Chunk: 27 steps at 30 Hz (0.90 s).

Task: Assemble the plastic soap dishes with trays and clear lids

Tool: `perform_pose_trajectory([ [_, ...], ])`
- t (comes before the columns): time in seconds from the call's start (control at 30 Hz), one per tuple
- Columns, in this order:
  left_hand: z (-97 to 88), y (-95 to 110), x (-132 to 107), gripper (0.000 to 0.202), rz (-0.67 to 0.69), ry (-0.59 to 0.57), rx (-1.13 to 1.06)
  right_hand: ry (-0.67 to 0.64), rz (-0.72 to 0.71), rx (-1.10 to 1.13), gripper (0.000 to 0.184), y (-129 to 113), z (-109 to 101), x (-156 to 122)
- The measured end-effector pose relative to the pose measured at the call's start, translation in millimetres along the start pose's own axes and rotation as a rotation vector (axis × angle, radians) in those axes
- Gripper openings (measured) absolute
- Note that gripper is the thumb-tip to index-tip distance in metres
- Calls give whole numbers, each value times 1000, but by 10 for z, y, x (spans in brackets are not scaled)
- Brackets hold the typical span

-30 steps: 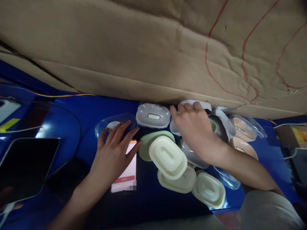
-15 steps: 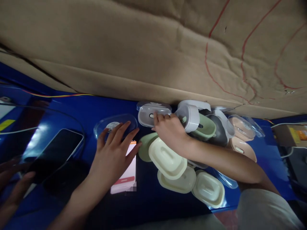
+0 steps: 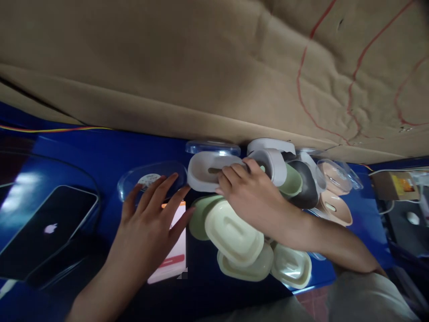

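Note:
My right hand [image 3: 251, 192] is closed on the right end of a white oval plastic container [image 3: 201, 176], which has a slot in its base. A clear lid [image 3: 212, 147] lies just behind that container. My left hand [image 3: 149, 212] is open, its fingers spread over another clear lid [image 3: 129, 179] with a round white sticker. Below its thumb is a phone with a lit pink screen [image 3: 174, 250]. A green container [image 3: 199, 219] and a cream oval tray [image 3: 231, 228] sit between the hands, in front of the white container.
More containers crowd the right: a white one [image 3: 278, 167], a grey one [image 3: 306, 183], a peach one [image 3: 338, 210] and cream ones [image 3: 291, 268]. On the left lies a black Apple device [image 3: 50, 228] with a cable. A brown paper-covered wall [image 3: 167, 80] rises behind the blue table.
The white container has tipped and come toward me in my right hand, leaving the clear lid behind it. My left hand has shifted slightly left. Another person's hand at far left is gone from view.

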<state>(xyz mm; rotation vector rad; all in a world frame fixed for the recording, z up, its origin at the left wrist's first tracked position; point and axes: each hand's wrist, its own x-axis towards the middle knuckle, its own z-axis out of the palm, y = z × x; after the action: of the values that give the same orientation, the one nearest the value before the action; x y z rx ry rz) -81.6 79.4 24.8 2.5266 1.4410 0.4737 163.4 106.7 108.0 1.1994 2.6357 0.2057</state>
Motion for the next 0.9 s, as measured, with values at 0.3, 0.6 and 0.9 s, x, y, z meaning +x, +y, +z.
perform_pose_trajectory([
  [0.3, 4, -13, -25, 49, 1, 13, -41, 181, 317, 97, 76, 148, -339, -1442],
  [0.6, -201, 492, -240, 56, 292, -142, -48, 463, 545, 265, 72, 653, 958, -2273],
  [0.9, 356, 1272, -709, 42, -7, 54, -14, 840, 560, 281, 72, 862, 1219, -2649],
])
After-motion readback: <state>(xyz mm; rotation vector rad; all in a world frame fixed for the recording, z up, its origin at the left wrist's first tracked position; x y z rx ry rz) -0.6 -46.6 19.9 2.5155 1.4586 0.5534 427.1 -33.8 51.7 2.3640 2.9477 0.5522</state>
